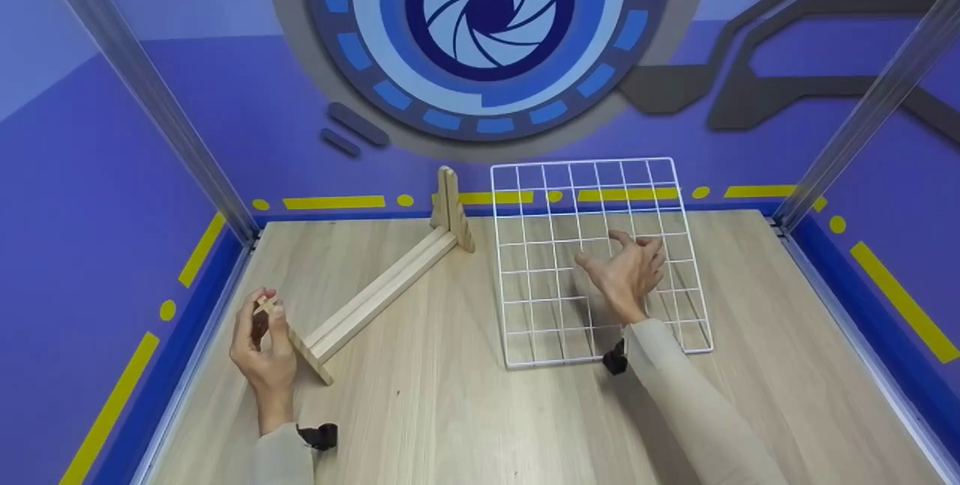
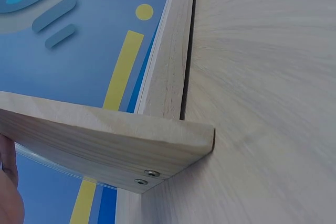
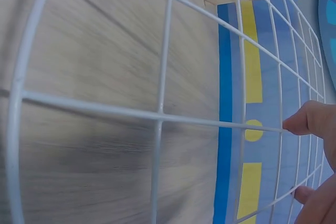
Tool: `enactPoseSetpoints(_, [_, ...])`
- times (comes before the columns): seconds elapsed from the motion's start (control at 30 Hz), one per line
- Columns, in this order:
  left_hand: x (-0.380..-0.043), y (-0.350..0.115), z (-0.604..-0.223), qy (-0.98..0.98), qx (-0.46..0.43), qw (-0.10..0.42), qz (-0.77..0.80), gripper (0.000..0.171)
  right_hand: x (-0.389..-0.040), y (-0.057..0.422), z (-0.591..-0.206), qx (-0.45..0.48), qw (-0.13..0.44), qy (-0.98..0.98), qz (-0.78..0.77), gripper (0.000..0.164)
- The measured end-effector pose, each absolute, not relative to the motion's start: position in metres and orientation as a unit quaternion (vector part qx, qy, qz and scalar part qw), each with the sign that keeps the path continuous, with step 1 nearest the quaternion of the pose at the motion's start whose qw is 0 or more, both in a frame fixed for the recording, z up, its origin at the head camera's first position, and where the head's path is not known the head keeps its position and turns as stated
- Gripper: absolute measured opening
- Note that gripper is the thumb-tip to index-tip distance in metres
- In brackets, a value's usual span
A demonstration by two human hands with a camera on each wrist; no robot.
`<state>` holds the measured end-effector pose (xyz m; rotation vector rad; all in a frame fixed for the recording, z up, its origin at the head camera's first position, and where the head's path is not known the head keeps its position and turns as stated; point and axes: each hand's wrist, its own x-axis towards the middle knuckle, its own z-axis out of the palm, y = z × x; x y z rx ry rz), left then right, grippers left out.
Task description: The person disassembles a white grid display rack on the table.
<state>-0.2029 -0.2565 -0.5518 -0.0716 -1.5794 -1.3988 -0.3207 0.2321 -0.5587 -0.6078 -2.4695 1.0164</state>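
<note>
A pale wooden stand (image 1: pixel 382 293) lies diagonally on the left half of the table, its long crossbar joining two end pieces. My left hand (image 1: pixel 262 357) pinches the top of the near end piece (image 2: pixel 105 140) between thumb and fingers. Two screw heads (image 2: pixel 146 177) show low on that piece in the left wrist view. To the right, a white wire grid panel (image 1: pixel 553 242) leans up from the table. My right hand (image 1: pixel 628 271) holds it by the wires near its middle, thumb (image 3: pixel 304 119) spread from the fingers, one fingertip reaching behind a wire.
The far end piece (image 1: pixel 451 207) of the stand rises close to the panel's left edge. A blue printed wall (image 1: pixel 225 117) closes off the back, with side walls and metal posts (image 1: pixel 150 87) at both corners. Wood-grain tabletop (image 1: pixel 450 425) extends in front.
</note>
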Motion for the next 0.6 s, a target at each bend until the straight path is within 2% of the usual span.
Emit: enactPoseSetpoints(0.6, [-0.2014,-0.2559,-0.5512,-0.657,-0.018,0.484,-0.578,0.034,-0.3238,0.2346,-0.5678,-0.236,0.162,-0.894,0.346,0.08])
